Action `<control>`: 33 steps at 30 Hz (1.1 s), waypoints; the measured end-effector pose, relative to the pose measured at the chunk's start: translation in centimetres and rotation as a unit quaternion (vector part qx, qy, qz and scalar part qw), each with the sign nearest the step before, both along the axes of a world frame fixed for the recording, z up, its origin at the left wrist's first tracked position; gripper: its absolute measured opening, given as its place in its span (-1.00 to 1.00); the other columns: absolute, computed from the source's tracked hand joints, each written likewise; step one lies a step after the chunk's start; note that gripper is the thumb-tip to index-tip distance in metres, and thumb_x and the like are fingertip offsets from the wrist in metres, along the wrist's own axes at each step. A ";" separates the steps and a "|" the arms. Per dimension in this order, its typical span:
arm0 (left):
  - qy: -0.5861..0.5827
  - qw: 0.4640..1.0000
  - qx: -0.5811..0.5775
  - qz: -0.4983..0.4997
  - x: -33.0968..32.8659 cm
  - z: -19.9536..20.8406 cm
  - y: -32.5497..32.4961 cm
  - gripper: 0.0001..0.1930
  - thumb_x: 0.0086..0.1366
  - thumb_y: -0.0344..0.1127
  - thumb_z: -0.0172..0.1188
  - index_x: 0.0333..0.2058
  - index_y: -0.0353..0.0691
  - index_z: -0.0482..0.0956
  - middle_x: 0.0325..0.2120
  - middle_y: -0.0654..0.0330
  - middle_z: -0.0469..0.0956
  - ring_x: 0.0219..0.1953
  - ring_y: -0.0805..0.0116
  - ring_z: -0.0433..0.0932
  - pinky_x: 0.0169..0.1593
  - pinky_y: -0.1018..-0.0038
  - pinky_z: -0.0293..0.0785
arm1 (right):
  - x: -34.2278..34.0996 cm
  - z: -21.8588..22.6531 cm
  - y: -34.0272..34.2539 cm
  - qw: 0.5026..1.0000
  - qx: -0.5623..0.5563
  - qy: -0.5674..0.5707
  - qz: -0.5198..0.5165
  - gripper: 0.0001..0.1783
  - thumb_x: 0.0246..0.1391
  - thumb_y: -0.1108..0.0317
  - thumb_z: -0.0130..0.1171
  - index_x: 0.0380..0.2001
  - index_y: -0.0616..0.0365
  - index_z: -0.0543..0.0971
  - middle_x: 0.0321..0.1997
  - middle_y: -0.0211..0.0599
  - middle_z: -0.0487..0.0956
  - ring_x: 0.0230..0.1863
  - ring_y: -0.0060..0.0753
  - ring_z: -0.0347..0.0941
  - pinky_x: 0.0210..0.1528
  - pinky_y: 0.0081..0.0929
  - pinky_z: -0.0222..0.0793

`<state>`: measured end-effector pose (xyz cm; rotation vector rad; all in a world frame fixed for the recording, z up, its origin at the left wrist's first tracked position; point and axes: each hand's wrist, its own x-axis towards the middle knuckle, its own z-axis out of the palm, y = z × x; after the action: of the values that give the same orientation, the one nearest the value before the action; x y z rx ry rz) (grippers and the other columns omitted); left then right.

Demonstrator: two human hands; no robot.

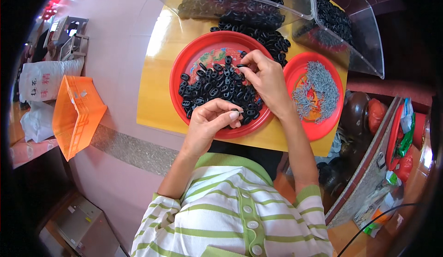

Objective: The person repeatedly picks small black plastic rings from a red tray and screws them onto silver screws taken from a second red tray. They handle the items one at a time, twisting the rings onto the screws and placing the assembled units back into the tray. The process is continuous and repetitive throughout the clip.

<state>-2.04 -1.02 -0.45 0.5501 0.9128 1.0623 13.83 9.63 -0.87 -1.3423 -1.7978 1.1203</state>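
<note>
A round red tray [177,63] in front of me holds a heap of small black oval pieces with two holes [214,82]. Over its near edge, my left hand [213,119] pinches a small dark piece [234,111] with a light grey tip showing; the fingers partly hide it. My right hand [265,78] is above the tray's right side, thumb and forefinger closed on a black oval piece [241,65]. To the right of that hand, a smaller red plate [290,68] carries many thin grey pins or screws [325,82], too small to tell which.
Behind the tray, more black pieces [273,40] spill from a clear plastic bin [207,3]. A second clear bin [369,49] stands at the far right. The yellow tabletop [154,91] ends close to my body. An orange crate [76,114] and white sacks [50,79] are at left.
</note>
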 end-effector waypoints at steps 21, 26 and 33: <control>-0.008 0.990 0.127 0.066 1.6 0.0 1.5 -0.88 0.24 -0.53 0.09 -0.25 -0.38 0.52 -0.06 0.01 0.49 -0.08 0.41 0.51 0.08 0.47 0.39 | 1.5 3.7 -5.9 0.990 0.012 0.135 -0.045 -0.84 0.02 0.57 0.16 -0.28 0.23 0.56 -0.37 -0.39 0.57 -0.41 -0.66 0.46 -0.39 -0.66 0.40; -0.087 0.992 0.061 0.064 1.5 0.4 1.4 -0.88 0.26 -0.47 0.08 -0.25 -0.37 0.50 -0.09 0.00 0.51 -0.12 0.40 0.53 0.04 0.48 0.42 | 1.4 3.6 -6.0 0.990 0.058 0.115 -0.049 -0.88 0.05 0.56 0.13 -0.30 0.23 0.57 -0.34 -0.38 0.58 -0.39 -0.63 0.46 -0.36 -0.65 0.39; -0.081 0.992 0.068 0.073 1.9 0.6 1.8 -0.86 0.26 -0.44 0.10 -0.24 -0.36 0.49 -0.19 0.06 0.55 -0.18 0.40 0.55 -0.04 0.48 0.47 | 1.7 3.1 -6.5 0.959 -0.093 0.257 -0.074 -0.89 0.10 0.49 0.13 -0.28 0.22 0.56 -0.34 -0.42 0.59 -0.40 -0.69 0.46 -0.38 -0.70 0.40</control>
<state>-0.15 0.76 0.13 0.5071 0.7498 1.2887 15.49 3.13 2.26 -1.1291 -1.2216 1.4250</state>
